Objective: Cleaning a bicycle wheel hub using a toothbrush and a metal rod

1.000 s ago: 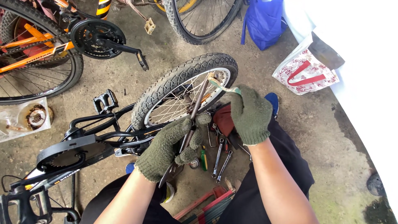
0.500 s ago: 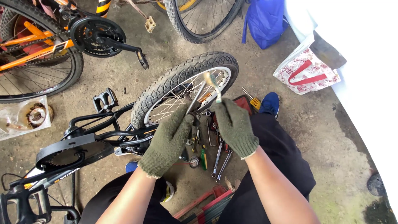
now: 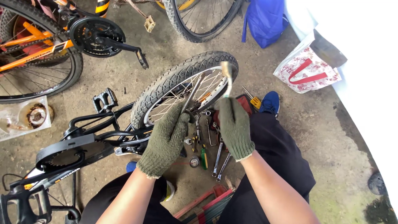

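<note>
A small black bicycle (image 3: 99, 132) lies on the concrete with its knobbly-tyred wheel (image 3: 178, 76) raised in front of me. Both my hands wear green knit gloves. My left hand (image 3: 166, 141) grips the lower end of a long metal tool (image 3: 195, 93) that slants up across the spokes. My right hand (image 3: 234, 126), just right of it, holds a thin brush (image 3: 226, 79) upright, its bristle head close to the rim. The hands are a little apart.
Wrenches (image 3: 217, 157), a green screwdriver (image 3: 204, 155) and a yellow-handled screwdriver (image 3: 253, 101) lie below the wheel. An orange bicycle (image 3: 33, 49) stands far left, another wheel (image 3: 199, 20) at the top. A blue bag (image 3: 265, 20) and a white-and-red bag (image 3: 306, 70) sit at right.
My right hand has come down and left from the tyre's edge, and the brush now stands upright by the rim. My left hand has barely shifted on the metal tool.
</note>
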